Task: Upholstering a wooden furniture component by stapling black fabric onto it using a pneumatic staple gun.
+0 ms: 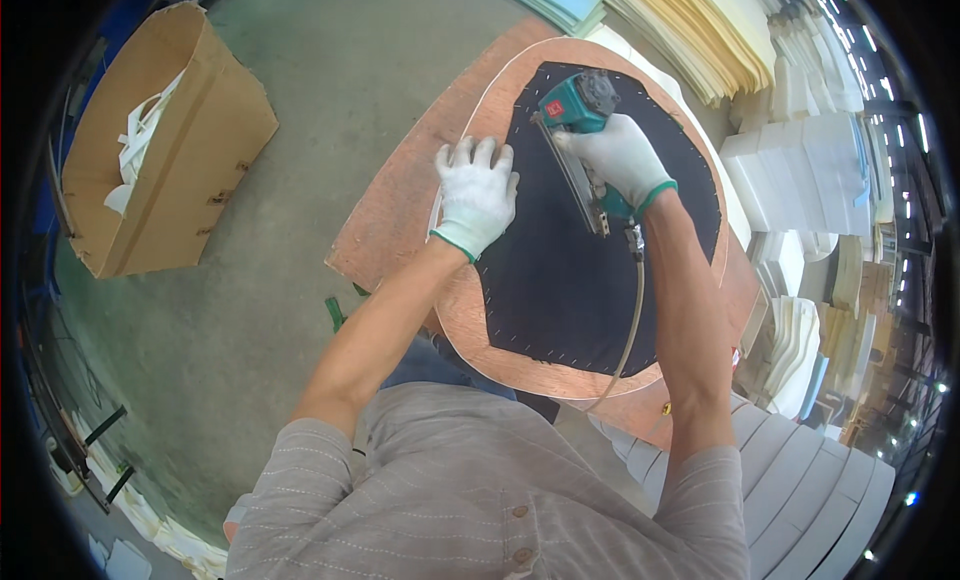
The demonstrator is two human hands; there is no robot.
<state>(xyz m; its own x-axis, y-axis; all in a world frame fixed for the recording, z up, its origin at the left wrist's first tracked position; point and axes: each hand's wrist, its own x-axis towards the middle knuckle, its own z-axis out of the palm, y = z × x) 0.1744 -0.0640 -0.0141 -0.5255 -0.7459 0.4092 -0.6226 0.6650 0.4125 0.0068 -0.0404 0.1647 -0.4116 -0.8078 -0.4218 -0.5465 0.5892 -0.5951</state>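
Observation:
My right hand point(627, 160), in a white glove with a green cuff, grips a teal pneumatic staple gun point(570, 107). The tool is over the black fabric point(560, 300); I cannot tell whether its nose touches it. A pale air hose point(638, 305) runs from its handle toward me. Small staples line the fabric's edge, fixing it to a rounded plywood panel point(464, 320) with a white rim. On the panel's left edge my gloved left hand point(477, 192) lies with fingers stretched out, holding nothing. A larger plywood board point(385, 205) lies underneath.
At the left stands an open cardboard box point(195, 170) with white scraps point(143, 145) inside. Yellow foam sheets point(700, 30) and pale blue sheets point(550, 0) are stacked beyond the board. White foam blocks point(795, 175) fill the right, and curved grey pieces point(790, 480) sit near my right elbow.

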